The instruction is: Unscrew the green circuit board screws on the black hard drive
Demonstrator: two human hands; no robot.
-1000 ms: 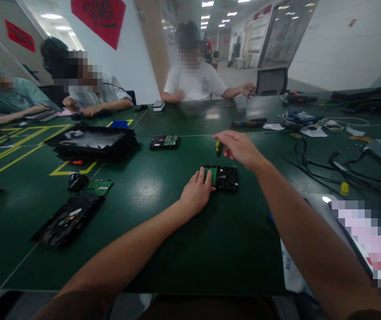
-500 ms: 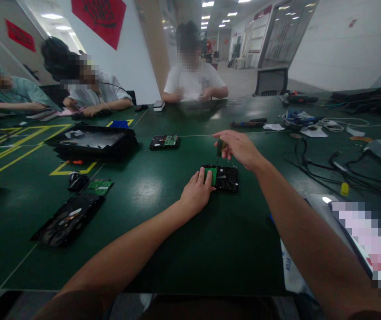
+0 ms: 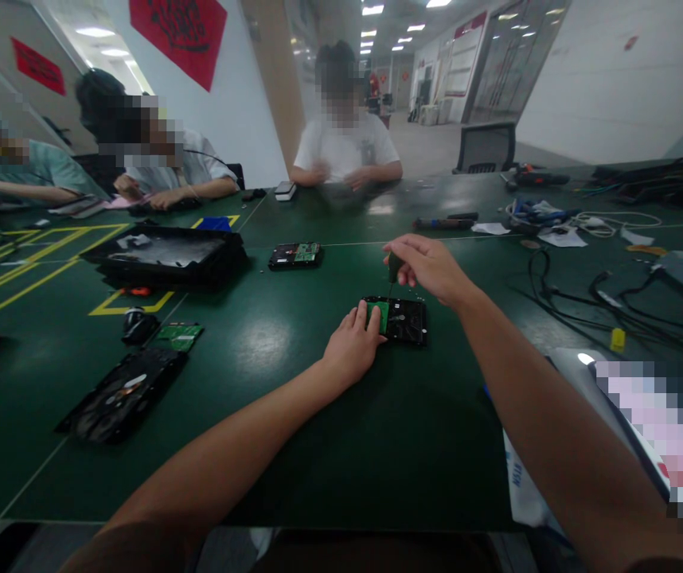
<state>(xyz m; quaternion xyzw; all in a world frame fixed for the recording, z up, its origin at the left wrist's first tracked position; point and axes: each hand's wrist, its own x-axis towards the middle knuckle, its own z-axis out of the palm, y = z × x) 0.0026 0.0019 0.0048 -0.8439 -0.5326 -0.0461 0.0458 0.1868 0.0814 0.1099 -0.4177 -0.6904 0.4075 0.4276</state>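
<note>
On the desk [image 3: 294, 446] ahead of me, the hard drive [image 3: 408, 322] lies flat, its green circuit board [image 3: 384, 315] partly under my left fingers [image 3: 373, 321]; these are extended and pressed down, not clenched. I rate the case as dense, rigid and smooth, liable to slide under torque: brace it by the side edges. The board is probably thin and brittle: limit pressure there. Small bright pieces, likely screws [image 3: 416, 295], lie just beyond the drive. My right fingers [image 3: 407, 246] grasp the screwdriver [image 3: 395, 269] by its handle, shaft downward; tip contact cannot be confirmed. Farther off, leftward, rests a second drive [image 3: 294, 255].
</note>
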